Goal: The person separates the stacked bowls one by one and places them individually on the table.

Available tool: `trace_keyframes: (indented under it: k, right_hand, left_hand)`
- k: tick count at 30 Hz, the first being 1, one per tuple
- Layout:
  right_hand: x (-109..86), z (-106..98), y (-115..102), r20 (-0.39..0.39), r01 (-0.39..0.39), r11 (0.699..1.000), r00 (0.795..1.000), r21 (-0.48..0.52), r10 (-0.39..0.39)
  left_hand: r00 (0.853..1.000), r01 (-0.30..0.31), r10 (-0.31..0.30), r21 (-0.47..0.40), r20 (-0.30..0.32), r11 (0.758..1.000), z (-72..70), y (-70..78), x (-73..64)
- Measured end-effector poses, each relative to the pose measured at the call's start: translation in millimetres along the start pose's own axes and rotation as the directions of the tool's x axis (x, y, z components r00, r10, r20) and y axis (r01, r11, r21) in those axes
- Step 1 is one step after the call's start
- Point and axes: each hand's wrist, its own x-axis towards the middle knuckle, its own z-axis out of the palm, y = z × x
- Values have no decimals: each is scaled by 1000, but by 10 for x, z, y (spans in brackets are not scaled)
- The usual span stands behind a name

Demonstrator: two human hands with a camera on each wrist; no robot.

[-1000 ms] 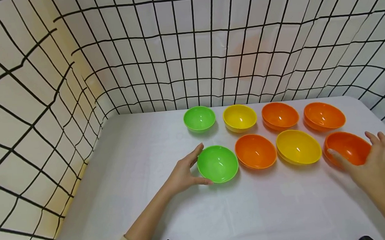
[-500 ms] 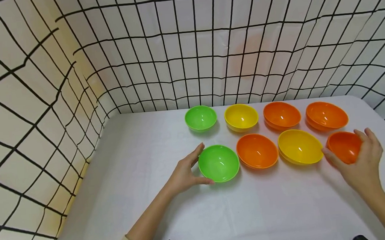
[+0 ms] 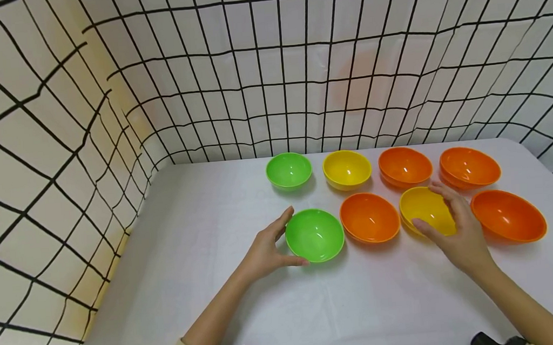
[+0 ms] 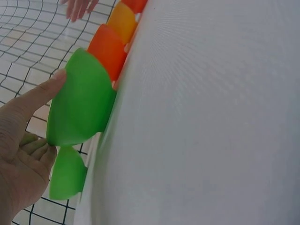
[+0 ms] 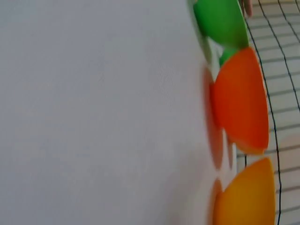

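The front green bowl (image 3: pixel 315 235) stands upright at the left end of the near row. My left hand (image 3: pixel 266 252) holds it at the rim, thumb on the near side and fingers on the far left side. In the left wrist view the thumb (image 4: pixel 55 84) lies along the green bowl's edge, the fingertips at its lower rim. My right hand (image 3: pixel 463 236) hovers over the front yellow bowl (image 3: pixel 423 212), thumb and fingers spread, covering its right part. To either side stand an orange bowl (image 3: pixel 370 218) and a right-end orange bowl (image 3: pixel 509 216).
Behind, a second row has a green bowl (image 3: pixel 288 170), a yellow bowl (image 3: pixel 346 169) and two orange bowls (image 3: pixel 405 166). A white cloth (image 3: pixel 345 308) covers the table. Black grid lines (image 3: pixel 281 83) cross the white walls at the back and sides.
My right hand has moved left from the right-end orange bowl to over the front yellow bowl. The left hand stays at the green bowl, and the bowls keep their places.
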Motion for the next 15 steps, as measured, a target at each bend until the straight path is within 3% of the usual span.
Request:
trace_keyframes:
  k: [7,15]
  right_hand:
    - [45,230,-234,162,27,999,986,35,-32]
    - [81,341,-336,182,53,995,981,86,-68]
  left_hand:
    - [1000,9,-9,-4,-4,1000,11,19,-6]
    - [999,17,-16,36,-29,999,38,67,-16]
